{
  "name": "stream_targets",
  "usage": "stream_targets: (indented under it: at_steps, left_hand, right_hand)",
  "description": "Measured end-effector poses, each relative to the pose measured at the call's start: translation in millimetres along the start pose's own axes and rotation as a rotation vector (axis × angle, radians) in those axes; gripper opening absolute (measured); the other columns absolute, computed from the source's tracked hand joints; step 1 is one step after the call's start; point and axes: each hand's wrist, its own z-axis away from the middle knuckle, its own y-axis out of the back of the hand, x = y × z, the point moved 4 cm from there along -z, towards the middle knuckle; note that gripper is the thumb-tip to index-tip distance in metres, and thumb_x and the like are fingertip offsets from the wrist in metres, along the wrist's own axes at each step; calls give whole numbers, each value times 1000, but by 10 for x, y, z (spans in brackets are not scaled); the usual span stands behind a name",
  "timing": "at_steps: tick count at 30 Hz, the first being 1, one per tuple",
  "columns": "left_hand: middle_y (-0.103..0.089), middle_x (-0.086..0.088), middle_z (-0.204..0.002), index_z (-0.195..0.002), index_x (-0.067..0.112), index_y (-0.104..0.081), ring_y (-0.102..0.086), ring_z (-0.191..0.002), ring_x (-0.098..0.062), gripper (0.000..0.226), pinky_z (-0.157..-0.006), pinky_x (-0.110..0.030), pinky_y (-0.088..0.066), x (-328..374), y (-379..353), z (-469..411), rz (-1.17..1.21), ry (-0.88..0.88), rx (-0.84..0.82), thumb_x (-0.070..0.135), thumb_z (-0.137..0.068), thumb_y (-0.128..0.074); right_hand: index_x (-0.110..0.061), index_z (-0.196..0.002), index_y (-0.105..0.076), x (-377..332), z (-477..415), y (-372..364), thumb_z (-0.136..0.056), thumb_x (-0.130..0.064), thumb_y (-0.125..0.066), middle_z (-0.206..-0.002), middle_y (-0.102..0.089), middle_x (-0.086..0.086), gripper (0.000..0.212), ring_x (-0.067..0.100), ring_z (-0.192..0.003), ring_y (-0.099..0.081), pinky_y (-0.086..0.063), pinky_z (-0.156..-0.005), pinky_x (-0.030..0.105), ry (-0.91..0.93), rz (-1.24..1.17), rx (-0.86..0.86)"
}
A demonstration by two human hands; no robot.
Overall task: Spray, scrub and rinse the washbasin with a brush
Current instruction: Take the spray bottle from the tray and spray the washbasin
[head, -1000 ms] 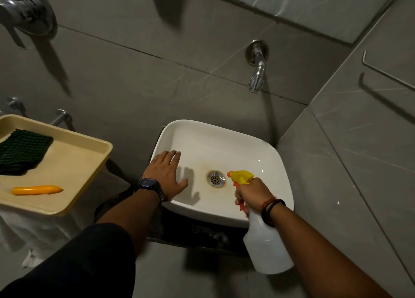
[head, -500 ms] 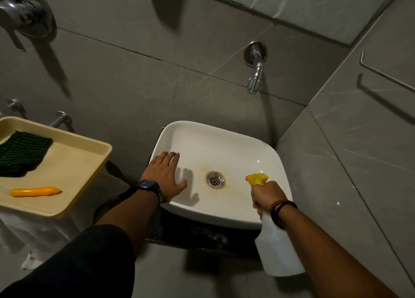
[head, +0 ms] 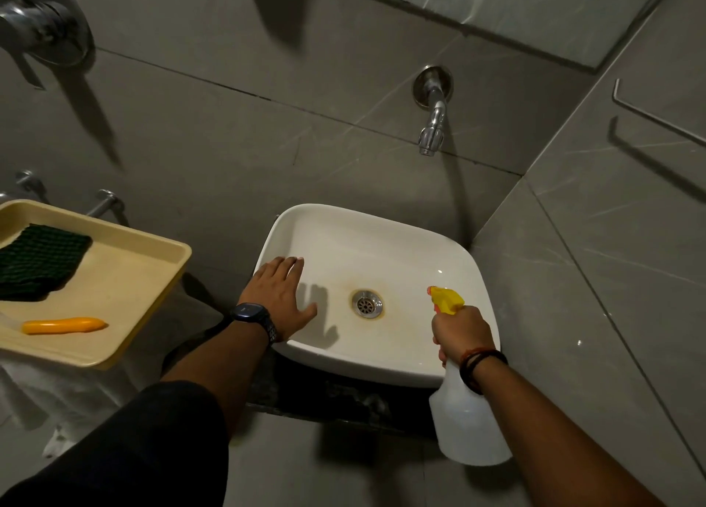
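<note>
A white square washbasin [head: 382, 235] stands below a chrome wall tap [head: 431, 124], with brownish stains around its metal drain [head: 367, 304]. My left hand [head: 280, 296] rests flat and open on the basin's left rim. My right hand [head: 460, 330] grips a white spray bottle [head: 466, 426] by the neck over the basin's right front corner. Its yellow nozzle [head: 445, 299] points toward the drain. The orange handle of a brush [head: 63, 325] lies on a yellow tray at the left; its head is out of frame.
The yellow tray [head: 126, 285] also holds a dark green scrub cloth [head: 36, 262]. Grey tiled walls close in behind and on the right. A shower mixer [head: 42, 28] sits at top left, a wire rail [head: 657, 116] on the right wall.
My right hand has carried the spray bottle from near the drain to the basin's right front corner. My left hand stays on the left rim.
</note>
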Motion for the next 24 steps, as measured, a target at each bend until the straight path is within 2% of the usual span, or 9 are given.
stream_targets:
  at_steps: [4, 6, 10, 14, 16, 19, 21, 22, 24]
  left_hand:
    - [-27, -6, -153, -146, 15, -16, -21, -140, -25, 88, -115, -39, -17, -3, -12, 6, 7, 3, 9, 64, -77, -40]
    - [-28, -7, -153, -146, 15, -16, -21, -140, -26, 88, -115, -39, -17, -8, 1, 10, 16, 4, 17, 63, -77, -41]
    - [-27, -9, -153, -146, 13, -17, -21, -140, -26, 86, -115, -40, -16, -19, 67, 72, 42, 41, 23, 61, -80, -43]
    - [-29, -11, -151, -144, 15, -24, -26, -137, -28, 84, -114, -41, -20, -181, 189, 226, 168, 95, 39, 65, -79, -45]
    - [-36, -12, -147, -141, 17, -31, -32, -134, -29, 83, -111, -42, -26, -461, 324, 313, 234, 141, 79, 67, -77, -48]
    - [-42, -12, -142, -139, 18, -37, -37, -130, -29, 80, -107, -42, -33, -1122, 508, 453, 232, 239, 107, 66, -76, -49]
    - [-47, -12, -138, -136, 18, -42, -43, -124, -30, 76, -102, -42, -39, -1697, 589, 601, 191, 315, 116, 65, -76, -50]
    - [-50, -13, -135, -133, 17, -45, -46, -121, -31, 73, -99, -42, -41, -1992, 617, 685, 164, 354, 130, 63, -77, -52]
    - [-53, -14, -130, -130, 15, -48, -48, -117, -32, 70, -96, -42, -43, -2558, 642, 862, 116, 446, 139, 59, -77, -55]
  right_hand:
    - [-8, -102, -68, 65, 15, -18, -84, -13, -46, -67, -64, 17, 29, 29, -46, -55, -52, -59, 36, -8, -16, -19]
    - [-12, -103, -68, 15, 55, -32, -83, -11, -46, -73, -67, 17, 30, 28, -45, -55, -53, -55, 34, 39, -40, -22]
    - [-32, -102, -67, -319, 231, -109, -83, -12, -49, -84, -70, 12, 33, 27, -46, -53, -47, -48, 30, 206, -190, -42]
    - [-31, -117, -67, -958, 497, -342, -86, -15, -54, -80, -67, 5, 36, 26, -63, -58, -49, -53, 34, 430, -324, -58]
    - [-30, -122, -64, -1373, 664, -555, -86, -10, -54, -78, -66, 4, 43, 25, -67, -60, -48, -50, 33, 554, -381, -74]
    - [-34, -122, -62, -1973, 882, -989, -87, -2, -52, -79, -65, 15, 49, 27, -65, -58, -46, -52, 36, 699, -497, -78]
    - [-19, -123, -64, -2315, 949, -1436, -89, -2, -53, -75, -64, 3, 40, 17, -56, -56, -45, -45, 24, 722, -574, -87]
    - [-21, -121, -65, -2465, 976, -1693, -90, -3, -52, -76, -63, -3, 38, 14, -55, -55, -45, -43, 19, 722, -600, -104]
    - [-41, -111, -63, -2719, 1009, -2221, -91, -4, -52, -83, -64, -6, 43, 14, -58, -54, -44, -41, 15, 697, -650, -174]
